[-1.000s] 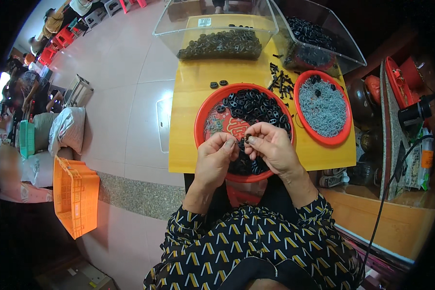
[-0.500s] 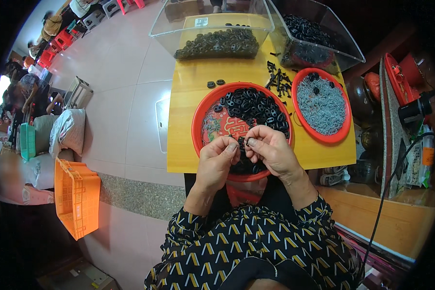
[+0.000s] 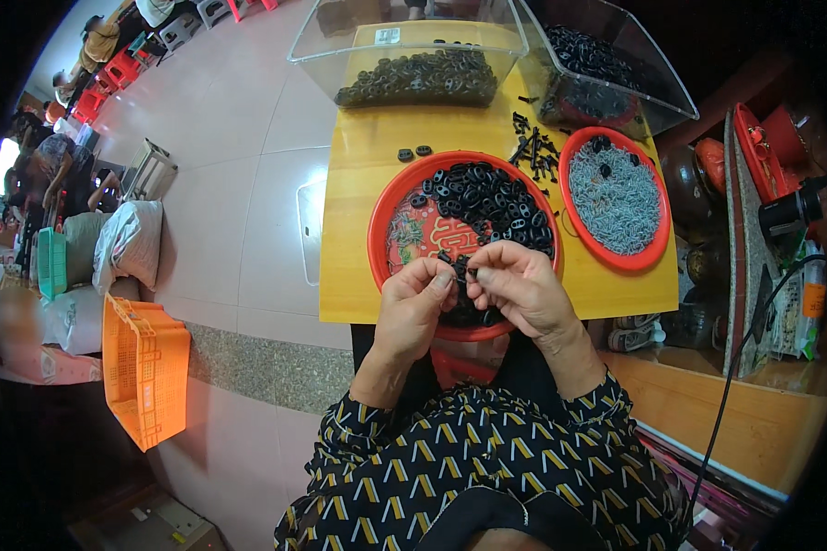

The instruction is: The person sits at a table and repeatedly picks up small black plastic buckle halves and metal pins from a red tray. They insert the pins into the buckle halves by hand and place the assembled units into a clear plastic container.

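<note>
Over the near side of a red round tray [image 3: 377,234], my two hands are close together, almost meeting at the fingertips. My left hand [image 3: 415,303] is closed in a pinch, and what it holds is hidden by the fingers. Thumb and forefinger of my right hand [image 3: 526,289] are pinched on a small black part that barely shows. Many black oval pieces with two holes [image 3: 487,197] lie in the tray, heaped at its far and right sides. A few small silvery bits [image 3: 404,225] are at its left.
A smaller red tray [image 3: 606,264] of silvery screws stands at the right on the yellow table [image 3: 349,275]. Black screw-like parts [image 3: 535,151] lie loose beside it. Two clear bins [image 3: 413,73] of black pieces stand behind. An orange crate [image 3: 147,372] is on the floor, left.
The view has shifted slightly, so the table and trays sit a little differently. Both hands keep their pinched pose over the tray, with only slight finger movement.
</note>
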`<state>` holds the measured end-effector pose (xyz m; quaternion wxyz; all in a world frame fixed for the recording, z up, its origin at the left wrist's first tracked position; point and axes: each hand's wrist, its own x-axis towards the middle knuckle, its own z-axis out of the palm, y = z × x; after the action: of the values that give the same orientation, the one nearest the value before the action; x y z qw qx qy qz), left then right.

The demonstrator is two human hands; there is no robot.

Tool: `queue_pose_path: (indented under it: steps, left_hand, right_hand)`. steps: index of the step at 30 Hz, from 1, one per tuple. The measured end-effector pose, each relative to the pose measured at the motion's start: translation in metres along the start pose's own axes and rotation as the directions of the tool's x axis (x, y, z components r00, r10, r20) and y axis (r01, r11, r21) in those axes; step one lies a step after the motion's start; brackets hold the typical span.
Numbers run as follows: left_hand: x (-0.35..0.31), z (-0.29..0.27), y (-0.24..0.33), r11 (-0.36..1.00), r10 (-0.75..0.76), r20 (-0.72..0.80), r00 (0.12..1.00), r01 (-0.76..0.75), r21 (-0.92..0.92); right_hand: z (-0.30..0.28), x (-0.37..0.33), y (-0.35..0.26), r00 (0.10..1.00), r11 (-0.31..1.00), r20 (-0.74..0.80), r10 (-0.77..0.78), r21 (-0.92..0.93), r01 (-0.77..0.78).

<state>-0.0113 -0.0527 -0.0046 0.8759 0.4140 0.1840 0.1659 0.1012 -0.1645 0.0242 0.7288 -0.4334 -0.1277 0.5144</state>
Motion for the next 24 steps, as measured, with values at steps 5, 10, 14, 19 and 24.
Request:
queue_pose_path:
  steps: [5, 10, 14, 19, 24]
  left_hand:
    - [-0.001, -0.001, 0.001, 1.0, 0.003, 0.019, 1.0, -0.003, -0.018]
    - [-0.002, 0.0, 0.002, 1.0, 0.003, 0.018, 1.0, -0.002, -0.02]
    - [-0.002, 0.0, 0.001, 1.0, 0.002, 0.012, 1.0, -0.002, -0.019]
    - [-0.003, -0.001, -0.001, 1.0, -0.004, -0.003, 1.0, 0.005, 0.023]
    - [-0.003, -0.001, -0.002, 0.998, 0.012, 0.019, 1.0, -0.013, 0.057]
  right_hand:
    - [0.005, 0.001, 0.006, 0.999, 0.995, -0.039, -0.02, -0.101, 0.016]
    - [0.004, 0.0, 0.012, 0.989, 0.929, -0.065, -0.13, -0.357, 0.098]
    - [0.015, -0.005, 0.011, 0.981, 0.911, -0.114, -0.159, -0.4, 0.102]
    - [0.023, -0.008, 0.01, 0.972, 0.893, -0.127, -0.199, -0.433, 0.126]
    - [0.021, -0.007, 0.011, 0.965, 0.86, -0.132, -0.227, -0.492, 0.135]
